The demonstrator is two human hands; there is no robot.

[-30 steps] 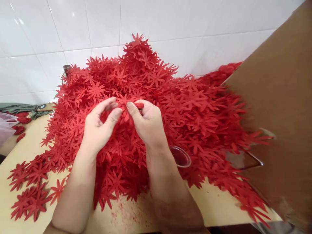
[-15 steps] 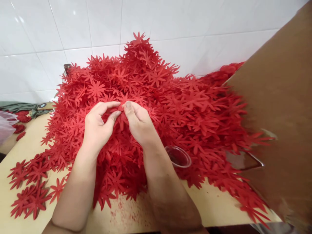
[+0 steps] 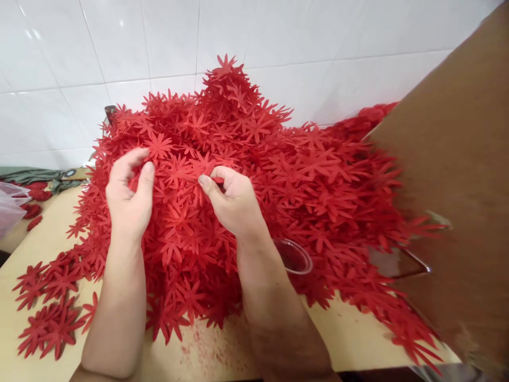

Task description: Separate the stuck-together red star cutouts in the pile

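Observation:
A large heap of red flower-shaped cutouts [image 3: 254, 127] with long thin petals fills the middle of the view. My left hand [image 3: 131, 193] is over the heap's left side, thumb and fingers apart, with nothing seen between them. Its fingertips are close to a lighter red flower cutout [image 3: 159, 145]; whether they touch it I cannot tell. Over the middle of the heap, my right hand [image 3: 234, 199] pinches a red flower cutout [image 3: 217, 180] between thumb and fingers. Most of that piece is hidden by the hand or blends with the heap.
A clear round plastic tub [image 3: 296, 255] is right of my right forearm. Brown cardboard [image 3: 445, 175] stands along the right side. Loose flower cutouts [image 3: 59, 326] lie at left on the pale table [image 3: 345, 329]. White tiles [image 3: 318, 32] rise behind; a plastic bag [image 3: 10, 207] is far left.
My left hand has parted from my right and moved left, its thumb and fingers spreading. My right hand has stayed nearly in place, still pinching red material.

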